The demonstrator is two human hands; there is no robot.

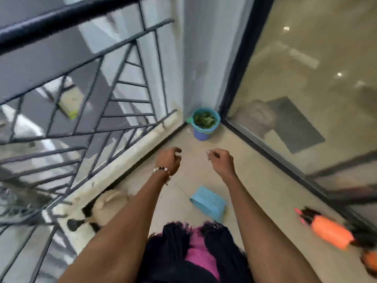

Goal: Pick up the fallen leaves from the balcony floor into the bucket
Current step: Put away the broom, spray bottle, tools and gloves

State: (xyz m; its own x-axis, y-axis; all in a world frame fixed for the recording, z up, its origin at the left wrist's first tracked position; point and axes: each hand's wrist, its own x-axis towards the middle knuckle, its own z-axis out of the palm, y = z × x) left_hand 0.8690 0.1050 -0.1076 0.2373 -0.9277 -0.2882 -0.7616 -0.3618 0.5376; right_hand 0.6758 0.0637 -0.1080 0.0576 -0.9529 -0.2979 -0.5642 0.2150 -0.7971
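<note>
Bucket (204, 123), holding green leaves (204, 120), stands in the floor (255, 180) corner ahead of your hands, the left hand (169, 160) and right hand (220, 161) both loosely curled, raised apart, holding nothing visible.

— What sort of place is this?
— A home balcony: a dark metal railing (85, 94) at ten o'clock, a beige tiled floor (255, 180) underfoot, and a sliding glass door (306, 88) at two o'clock showing an indoor room.
</note>
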